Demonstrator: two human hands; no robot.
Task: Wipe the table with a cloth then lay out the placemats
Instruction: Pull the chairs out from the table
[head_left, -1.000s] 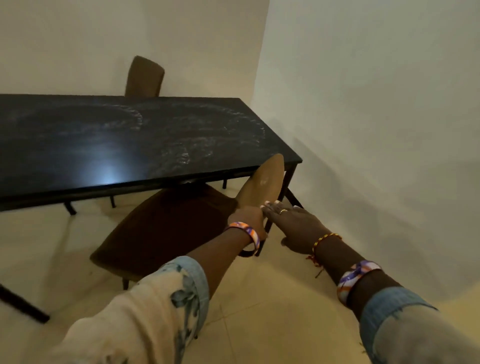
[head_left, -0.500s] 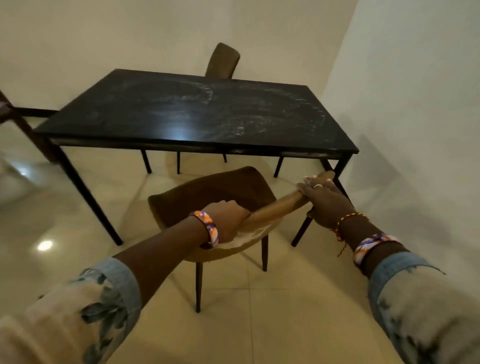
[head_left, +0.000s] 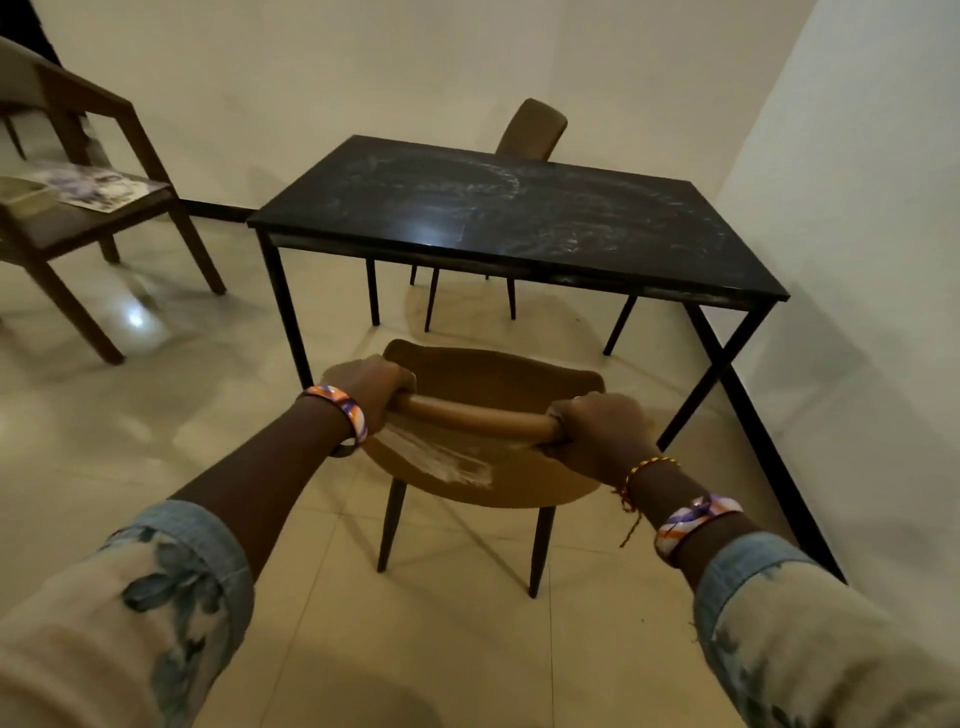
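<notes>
From the head camera, the black table (head_left: 498, 218) stood against the pale wall at the right, its dark rectangular top streaked with curved, whitish smears and carrying one bright spot of reflected light near the front edge. Its thin black legs stood on the cream floor tiles (head_left: 441, 649), with crossed bracing at the right end.

At the left, a wooden armchair (head_left: 104, 208) was cut off by the picture's edge; something flat and patterned lay on its seat, too blurred to name, and a pale object beside it was equally unclear. A second brown chair (head_left: 530, 130) stood behind the table, only its backrest and legs showing. No cloth could be made out in either hand.

The brown upholstered chair (head_left: 493, 374) stood just in front of the table's near edge, apart from it, its backrest toward the camera and marked with a pale scuffed patch. The left hand (head_left: 374, 387) was curled over the left end of the backrest's rounded top, fingers wrapped round it and hidden on the far side. The right hand (head_left: 597, 426) gripped the right end in the same way, knuckles up. Both wrists wore patterned bangles, the right also a beaded string, and both sleeves were pale with blue cuffs
</notes>
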